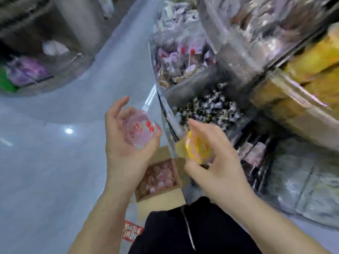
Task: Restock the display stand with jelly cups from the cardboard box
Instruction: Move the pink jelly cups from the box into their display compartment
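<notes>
Left hand (126,142) loosely cups pink jelly cup (140,132), right hand (214,158) pinches yellow jelly cup (199,148); either could slip short of display stand (207,88).

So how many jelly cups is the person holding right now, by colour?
Pink jelly cup, held in the left hand: 1
Yellow jelly cup, held in the right hand: 1
Total in hand: 2
The cups in the cardboard box are too blurred to count.
</notes>
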